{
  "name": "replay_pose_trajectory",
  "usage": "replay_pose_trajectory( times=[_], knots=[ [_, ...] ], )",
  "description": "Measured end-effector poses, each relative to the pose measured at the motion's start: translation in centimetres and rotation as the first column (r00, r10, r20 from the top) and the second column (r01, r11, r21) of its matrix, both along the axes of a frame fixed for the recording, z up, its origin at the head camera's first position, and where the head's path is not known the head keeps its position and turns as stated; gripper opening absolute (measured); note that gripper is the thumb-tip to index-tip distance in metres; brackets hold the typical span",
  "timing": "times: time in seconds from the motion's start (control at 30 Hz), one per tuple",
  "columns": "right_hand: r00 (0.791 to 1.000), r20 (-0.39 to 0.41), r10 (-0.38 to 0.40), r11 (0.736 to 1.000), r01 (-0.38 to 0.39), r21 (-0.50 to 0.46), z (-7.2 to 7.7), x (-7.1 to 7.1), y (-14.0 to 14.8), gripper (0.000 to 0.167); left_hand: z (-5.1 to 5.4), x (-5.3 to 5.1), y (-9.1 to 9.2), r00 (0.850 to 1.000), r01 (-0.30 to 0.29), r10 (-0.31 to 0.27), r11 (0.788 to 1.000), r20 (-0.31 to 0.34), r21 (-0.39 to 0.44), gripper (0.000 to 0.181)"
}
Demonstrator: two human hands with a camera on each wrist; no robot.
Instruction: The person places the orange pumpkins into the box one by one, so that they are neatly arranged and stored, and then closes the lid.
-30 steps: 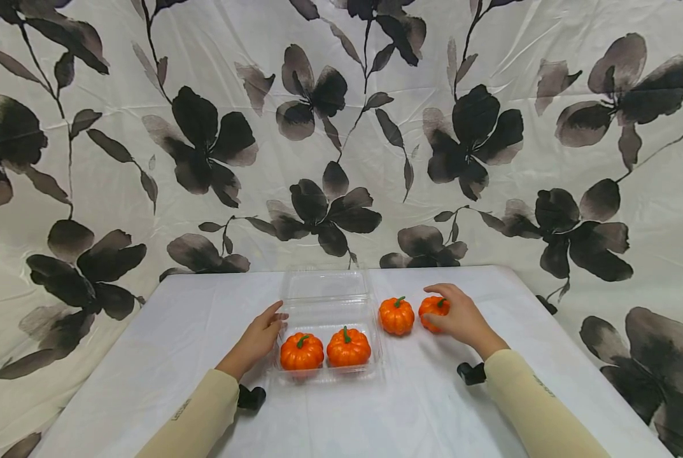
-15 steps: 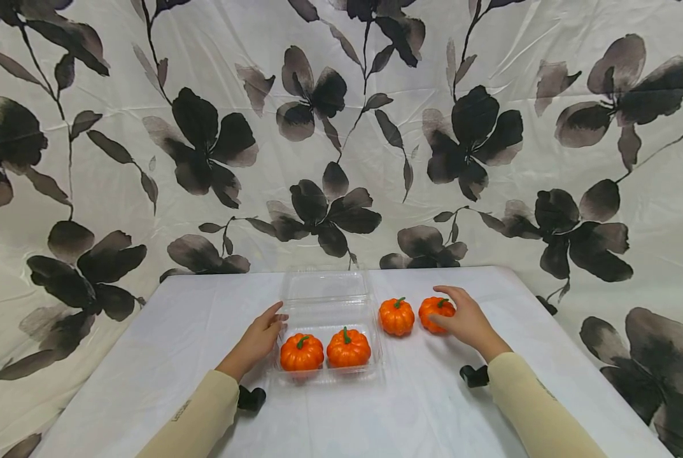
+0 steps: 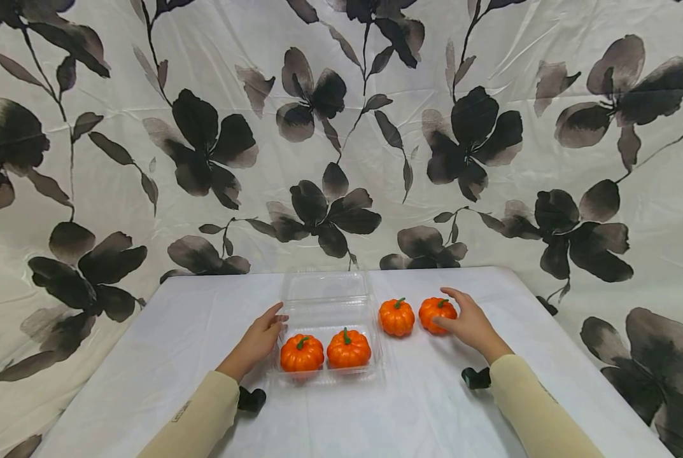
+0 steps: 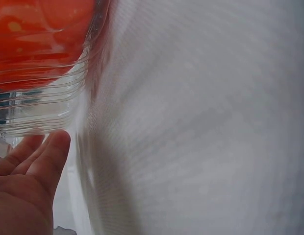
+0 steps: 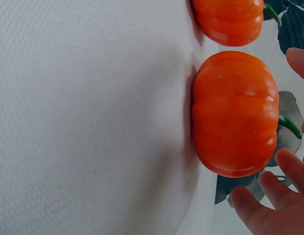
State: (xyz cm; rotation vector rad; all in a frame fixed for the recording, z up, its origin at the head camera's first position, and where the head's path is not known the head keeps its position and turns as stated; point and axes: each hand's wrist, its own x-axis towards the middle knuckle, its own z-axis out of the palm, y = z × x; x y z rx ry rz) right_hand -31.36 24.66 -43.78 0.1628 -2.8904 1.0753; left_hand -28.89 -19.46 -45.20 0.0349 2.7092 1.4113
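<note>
A clear plastic clamshell container [image 3: 345, 379] lies with its lid [image 3: 326, 285] folded back. Inside it, side by side, sit two small orange pumpkins, a left one [image 3: 302, 352] and a right one [image 3: 349, 348]. My left hand [image 3: 256, 342] touches the container's left side with extended fingers, and the left wrist view shows fingertips [image 4: 59, 139] against its ridged wall [image 4: 49, 105]. Two more pumpkins stand to the right, an inner one [image 3: 396, 317] and an outer one [image 3: 436, 313]. My right hand [image 3: 474, 327] is spread beside the outer pumpkin, its fingers apart from it in the right wrist view.
All this stands on a table with a white cloth [image 3: 410, 407]. A hanging cloth printed with dark flowers [image 3: 318, 210] rises behind the table's far edge. Black devices are worn at the left wrist [image 3: 252, 399] and right wrist [image 3: 476, 378].
My right hand has drawn back a little to the right, uncovering more of the outer pumpkin, which stays where it was. The left hand and the container have not visibly moved.
</note>
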Motion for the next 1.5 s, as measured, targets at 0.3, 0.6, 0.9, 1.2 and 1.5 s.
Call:
replay_pose_trajectory(
  times=[0.3, 0.6, 0.9, 1.2, 1.5],
  knots=[
    [0.999, 0.053, 0.006, 1.000, -0.005, -0.021, -0.6, -0.2, 0.2, 0.079, 0.1, 0.0, 0.1, 1.000, -0.004, 0.004, 1.000, 0.001, -0.001, 0.056],
    [0.994, 0.111, 0.004, 1.000, -0.001, -0.028, -1.0, -0.2, 0.2, 0.084, -0.1, -0.1, 0.0, 1.000, 0.002, -0.002, 1.000, -0.005, -0.001, 0.056],
    [0.989, 0.150, -0.008, 0.999, 0.013, -0.038, -1.3, -0.5, 0.4, 0.087, -0.3, -0.3, -0.1, 1.000, 0.007, -0.007, 1.000, -0.011, -0.006, 0.056],
    [0.992, 0.128, -0.001, 1.000, 0.004, -0.018, -1.6, -0.6, 0.6, 0.085, -0.4, -0.3, -0.2, 1.000, 0.007, -0.007, 1.000, -0.017, 0.000, 0.056],
    [0.992, 0.126, 0.000, 1.000, 0.004, -0.031, -1.5, -0.4, 0.6, 0.084, -0.4, -0.3, -0.2, 1.000, -0.002, 0.002, 1.000, -0.008, 0.002, 0.056]
  ],
)
